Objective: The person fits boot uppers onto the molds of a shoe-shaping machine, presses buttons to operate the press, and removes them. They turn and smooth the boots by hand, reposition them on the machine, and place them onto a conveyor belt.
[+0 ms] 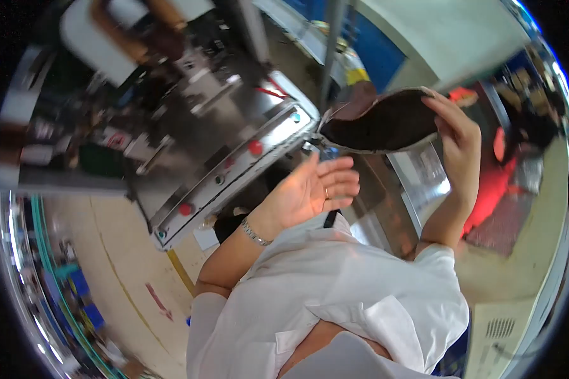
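My right hand [458,136] grips the right end of a dark shoe upper [385,123], thumb on one side and fingers over its edge. The upper is held up in the air, its dark hollow side turned to me and its pale rim curving round. My left hand [313,189], with a ring and a metal-band watch [255,232], is below and left of the upper. Its palm is turned up with the fingers stretched out, and nothing lies in it.
A metal-topped machine [202,136] with red and green buttons along its front edge stands at left, blurred. At right, red material [490,196] lies by a clear plastic bag [528,174]. A grey post [332,54] rises ahead; a pale cabinet [499,335] stands lower right.
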`<state>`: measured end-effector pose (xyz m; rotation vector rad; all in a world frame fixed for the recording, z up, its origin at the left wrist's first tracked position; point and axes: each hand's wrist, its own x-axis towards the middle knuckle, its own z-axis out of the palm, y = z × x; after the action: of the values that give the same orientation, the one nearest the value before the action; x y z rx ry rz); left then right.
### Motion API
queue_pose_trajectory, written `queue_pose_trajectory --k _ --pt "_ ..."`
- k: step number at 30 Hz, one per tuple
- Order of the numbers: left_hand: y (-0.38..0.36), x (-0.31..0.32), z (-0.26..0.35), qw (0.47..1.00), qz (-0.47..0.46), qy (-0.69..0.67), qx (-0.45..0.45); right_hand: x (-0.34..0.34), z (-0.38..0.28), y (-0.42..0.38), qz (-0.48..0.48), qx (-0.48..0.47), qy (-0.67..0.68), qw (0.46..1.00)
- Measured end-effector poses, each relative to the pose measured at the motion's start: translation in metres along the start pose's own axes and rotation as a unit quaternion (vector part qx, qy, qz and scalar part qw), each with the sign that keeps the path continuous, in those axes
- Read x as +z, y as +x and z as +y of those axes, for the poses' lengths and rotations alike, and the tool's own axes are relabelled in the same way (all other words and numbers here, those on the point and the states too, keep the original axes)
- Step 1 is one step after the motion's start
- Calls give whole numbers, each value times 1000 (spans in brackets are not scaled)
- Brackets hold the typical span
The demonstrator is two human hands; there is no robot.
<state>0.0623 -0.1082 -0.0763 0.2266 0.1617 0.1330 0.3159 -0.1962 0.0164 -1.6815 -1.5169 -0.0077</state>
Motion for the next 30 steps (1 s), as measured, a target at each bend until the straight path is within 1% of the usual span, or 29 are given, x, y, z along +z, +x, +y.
queue_pose_trajectory --k 2,3,4,5,6,7,8,9,11,12,13,14,15,16,17,18,20,21,22,23,24,25,26,27,28,29,30 --pt "-15 9 25 988 36 -55 138 17 -44 8 5 -104 56 993" --pt "-26 14 39 976 49 -46 208 21 -53 1 -8 -154 105 982" --pt "-38 12 53 968 37 -29 246 24 -55 -2 -21 -203 151 967" --pt "-51 12 65 958 52 -54 278 30 -45 4 -89 -321 248 910" --pt "-65 12 75 946 64 -79 307 35 -41 16 -161 -415 285 849" --pt "-79 12 83 942 16 -77 326 41 -37 28 -249 -491 322 770" --pt "-92 13 89 937 -31 -75 340 46 -37 39 -338 -544 303 705" --pt "-106 13 93 932 -76 -73 348 57 -32 51 -412 -558 368 619" --pt "-132 20 102 932 -48 7 358 99 -7 61 -536 -547 478 431" --pt "-143 25 107 932 -34 46 359 105 10 44 -410 -373 510 658" --pt "-152 29 109 937 26 75 341 112 28 27 -288 -125 531 787" --pt "-159 31 112 933 50 146 326 125 -5 39 -225 -78 493 837" --pt "-165 33 115 924 75 214 307 141 -16 49 -244 -41 467 849" --pt "-168 37 115 910 98 283 288 161 -15 56 -282 12 469 837" --pt "-168 48 114 887 154 339 275 171 -34 66 -327 -23 503 799" --pt "-172 55 114 865 168 399 255 188 -39 73 -324 -32 485 812" --pt "-181 64 114 806 201 513 216 205 -63 87 -330 -24 552 765" --pt "-183 66 114 792 209 532 213 208 -79 95 -352 -71 538 763" --pt "-185 71 114 765 240 565 196 209 -97 103 -372 -118 523 758" --pt "-188 79 113 735 272 595 178 214 -112 111 -411 -192 480 751" --pt "-193 86 113 700 310 622 164 215 -132 110 -443 -194 485 729" --pt "-196 85 113 632 315 693 144 218 -148 112 -475 -243 464 707" --pt "-199 92 106 615 298 716 144 223 -165 111 -505 -299 443 677" --pt "-201 89 99 648 275 699 126 227 -173 109 -539 -329 400 664" --pt "-208 95 93 661 273 694 87 231 -179 107 -568 -357 354 651" --pt "-212 81 90 666 271 690 83 233 -191 106 -633 -360 314 609" --pt "-219 87 83 685 275 672 58 234 -199 105 -692 -357 269 568"
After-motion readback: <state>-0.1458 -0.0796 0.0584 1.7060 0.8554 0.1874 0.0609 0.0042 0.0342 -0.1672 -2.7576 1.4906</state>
